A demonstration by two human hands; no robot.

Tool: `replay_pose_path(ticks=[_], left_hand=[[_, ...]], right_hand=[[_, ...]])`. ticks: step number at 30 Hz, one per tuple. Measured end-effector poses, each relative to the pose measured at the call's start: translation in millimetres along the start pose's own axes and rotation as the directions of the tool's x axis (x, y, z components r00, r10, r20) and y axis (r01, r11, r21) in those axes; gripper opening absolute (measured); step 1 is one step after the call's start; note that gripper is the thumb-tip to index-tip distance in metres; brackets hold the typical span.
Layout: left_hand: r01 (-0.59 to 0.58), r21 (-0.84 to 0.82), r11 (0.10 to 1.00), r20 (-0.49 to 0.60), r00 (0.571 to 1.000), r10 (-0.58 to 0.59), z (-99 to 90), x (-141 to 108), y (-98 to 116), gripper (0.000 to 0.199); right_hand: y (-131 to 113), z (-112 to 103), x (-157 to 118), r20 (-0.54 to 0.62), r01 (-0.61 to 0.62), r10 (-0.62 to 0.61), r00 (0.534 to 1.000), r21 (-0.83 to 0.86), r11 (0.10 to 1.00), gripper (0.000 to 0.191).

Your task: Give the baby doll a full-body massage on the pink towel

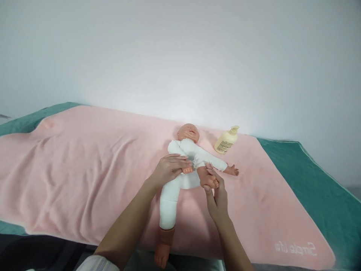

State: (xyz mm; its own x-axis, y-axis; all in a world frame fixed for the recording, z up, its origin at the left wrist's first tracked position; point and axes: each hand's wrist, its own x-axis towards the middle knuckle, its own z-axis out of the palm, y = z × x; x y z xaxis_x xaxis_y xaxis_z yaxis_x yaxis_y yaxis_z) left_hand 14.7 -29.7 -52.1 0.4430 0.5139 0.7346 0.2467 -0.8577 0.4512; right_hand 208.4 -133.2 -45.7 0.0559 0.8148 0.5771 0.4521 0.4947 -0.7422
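Note:
A baby doll [169, 199] with a white cloth body lies on its back on a pink blanket [124, 169]. My left hand [169, 169] is closed over the doll's arm near its small hand [187, 170], which shows below my fingers. With fingers and thumb, my right hand [219, 197] holds the doll's foot [207, 178], and that leg is bent up over the belly. The other leg lies straight toward me, its bare foot [163, 246] at the blanket's front edge. The doll's other arm stretches out to the right.
A pale yellow pump bottle [226, 141] stands on the blanket, right of the doll's head. Green cloth [313, 180] shows beneath the blanket at the sides. Creases run across the blanket's left part. Behind it rises a plain pale wall [180, 56].

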Motion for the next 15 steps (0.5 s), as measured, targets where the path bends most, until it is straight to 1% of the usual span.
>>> replay_pose_path(ticks=[3, 5, 6, 8, 9, 10, 11, 12, 13, 15], left_hand=[[-0.013, 0.001, 1.000, 0.013, 1.000, 0.013, 0.8, 0, 0, 0.028], [-0.002, -0.033, 0.999, -0.014, 1.000, 0.001, 1.0, -1, 0, 0.027], [0.020, -0.063, 0.998, -0.041, 0.999, -0.023, 0.8, -1, 0, 0.026], [0.114, -0.150, 0.982, -0.124, 0.983, -0.133, -0.7, -2, 0, 0.023], [0.181, -0.199, 0.963, -0.178, 0.960, -0.218, -2.1, -2, -1, 0.023], [0.247, -0.253, 0.935, -0.238, 0.921, -0.308, -3.8, -1, -2, 0.024], [0.296, -0.314, 0.902, -0.305, 0.868, -0.391, -5.9, -1, -3, 0.026], [0.321, -0.382, 0.866, -0.373, 0.805, -0.462, -8.3, 0, -4, 0.031], [0.319, -0.455, 0.832, -0.436, 0.734, -0.520, -10.9, 1, -7, 0.036], [0.265, -0.583, 0.768, -0.538, 0.583, -0.609, -16.6, 2, -12, 0.045]], right_hand=[[0, 0, 1, 0.003, -0.002, 0.002, 1.000, 0.006, 1.000, 0.039], [-2, 0, -1, -0.004, 0.013, -0.013, 1.000, 0.012, 1.000, 0.038], [-3, 0, -3, -0.006, 0.020, -0.020, 1.000, 0.011, 1.000, 0.037], [-6, 0, -9, -0.010, 0.026, -0.026, 1.000, 0.005, 1.000, 0.038], [-8, 0, -13, -0.019, 0.027, -0.027, 0.999, 0.003, 1.000, 0.040], [-9, -1, -18, -0.029, 0.026, -0.026, 0.999, 0.002, 1.000, 0.043], [-9, -2, -24, -0.043, 0.023, -0.023, 0.999, 0.003, 1.000, 0.046], [-10, -3, -30, -0.053, 0.022, -0.021, 0.998, 0.005, 1.000, 0.048], [-10, -5, -37, -0.055, 0.025, -0.024, 0.998, 0.004, 1.000, 0.050], [-10, -9, -51, -0.020, 0.050, -0.051, 0.999, -0.016, 0.999, 0.049]])
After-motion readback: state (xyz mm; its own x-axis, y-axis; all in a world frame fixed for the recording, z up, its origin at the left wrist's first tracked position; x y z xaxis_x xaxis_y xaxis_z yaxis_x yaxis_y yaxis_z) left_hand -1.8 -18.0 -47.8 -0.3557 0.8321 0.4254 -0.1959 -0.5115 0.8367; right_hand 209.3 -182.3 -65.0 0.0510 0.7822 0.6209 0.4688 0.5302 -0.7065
